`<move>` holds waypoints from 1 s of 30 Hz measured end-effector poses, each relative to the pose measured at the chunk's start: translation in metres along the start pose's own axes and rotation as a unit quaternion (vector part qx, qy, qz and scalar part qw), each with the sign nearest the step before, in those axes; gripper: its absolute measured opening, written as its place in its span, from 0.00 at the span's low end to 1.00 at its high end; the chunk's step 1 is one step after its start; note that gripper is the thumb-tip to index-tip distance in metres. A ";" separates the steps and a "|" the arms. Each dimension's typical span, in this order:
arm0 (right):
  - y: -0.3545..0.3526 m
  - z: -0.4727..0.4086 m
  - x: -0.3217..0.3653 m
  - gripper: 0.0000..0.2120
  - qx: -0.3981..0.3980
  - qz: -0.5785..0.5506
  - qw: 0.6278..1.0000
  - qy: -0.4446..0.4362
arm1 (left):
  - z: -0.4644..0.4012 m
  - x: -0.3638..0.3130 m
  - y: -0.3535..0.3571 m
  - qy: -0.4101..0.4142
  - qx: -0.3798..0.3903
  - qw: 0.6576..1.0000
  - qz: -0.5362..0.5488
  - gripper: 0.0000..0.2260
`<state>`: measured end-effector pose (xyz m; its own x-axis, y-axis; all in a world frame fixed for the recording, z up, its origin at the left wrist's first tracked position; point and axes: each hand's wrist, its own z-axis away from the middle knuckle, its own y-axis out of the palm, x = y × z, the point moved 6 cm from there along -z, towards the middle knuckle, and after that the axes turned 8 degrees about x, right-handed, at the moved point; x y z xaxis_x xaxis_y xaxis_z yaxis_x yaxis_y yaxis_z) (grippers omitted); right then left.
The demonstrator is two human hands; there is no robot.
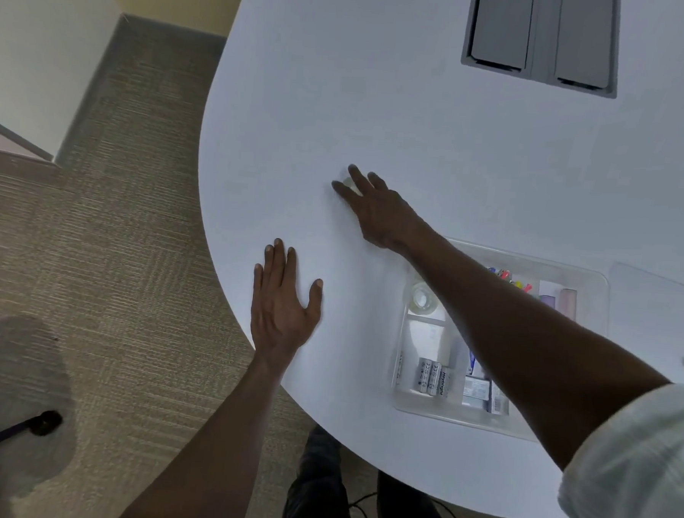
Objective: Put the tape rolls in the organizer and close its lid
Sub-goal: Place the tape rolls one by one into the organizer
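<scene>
A clear plastic organizer point(581, 267) lies open on the white table at the lower right, partly under my right forearm. One clear tape roll point(423, 298) sits in its near-left compartment. Another small clear tape roll point(347, 183) rests on the table farther out. My right hand point(374, 209) reaches over it with fingers spread, the fingertips touching the roll; whether they grip it I cannot tell. My left hand point(280, 303) lies flat and open on the table near the edge. The clear lid point(656, 283) lies to the right of the organizer.
Batteries point(431, 376), coloured markers point(509, 279) and small boxes fill other organizer compartments. A grey cable hatch point(542, 39) is set in the table at the back. The table's curved edge point(213, 260) runs past my left hand; carpet and a chair base lie below.
</scene>
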<state>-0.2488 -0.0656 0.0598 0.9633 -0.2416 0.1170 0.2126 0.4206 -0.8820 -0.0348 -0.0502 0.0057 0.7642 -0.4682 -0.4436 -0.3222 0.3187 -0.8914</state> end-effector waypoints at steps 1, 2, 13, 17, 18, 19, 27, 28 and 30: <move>0.001 -0.001 0.003 0.33 0.007 -0.003 1.000 -0.004 | 0.000 0.000 0.000 0.000 0.000 1.000 0.002 0.30; 0.002 -0.001 0.005 0.30 0.004 -0.013 1.000 -0.006 | 0.000 0.000 0.000 -0.001 0.000 1.000 0.004 0.30; -0.036 0.037 0.011 0.21 -0.175 -0.177 0.968 0.014 | -0.001 -0.003 0.000 0.004 -0.005 1.000 0.005 0.30; -0.059 0.067 0.005 0.22 -0.269 -0.270 0.922 0.062 | -0.001 0.004 0.000 0.000 0.000 1.000 0.004 0.31; -0.062 0.079 0.000 0.22 -0.289 -0.289 0.909 0.079 | -0.001 0.003 0.000 0.002 0.001 1.000 0.004 0.31; -0.062 0.092 -0.006 0.22 -0.306 -0.305 0.896 0.101 | -0.001 0.002 0.001 0.003 0.002 1.000 0.004 0.31; 0.003 0.177 -0.047 0.22 -0.203 -0.310 0.886 0.278 | -0.001 0.003 0.003 0.000 0.012 1.000 0.002 0.31; 0.012 0.182 -0.048 0.23 -0.181 -0.306 0.891 0.282 | -0.001 0.003 0.003 0.000 0.012 1.000 0.003 0.31; 0.026 0.186 -0.050 0.24 -0.136 -0.300 0.898 0.290 | -0.001 0.003 0.003 0.002 0.010 1.000 0.005 0.31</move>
<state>-0.2611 0.1202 0.1155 0.4239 -0.8020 0.4208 0.5410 -0.1484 -0.8278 -0.0337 -0.0513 0.0012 0.7592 -0.4682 -0.4522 -0.3176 0.3399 -0.8852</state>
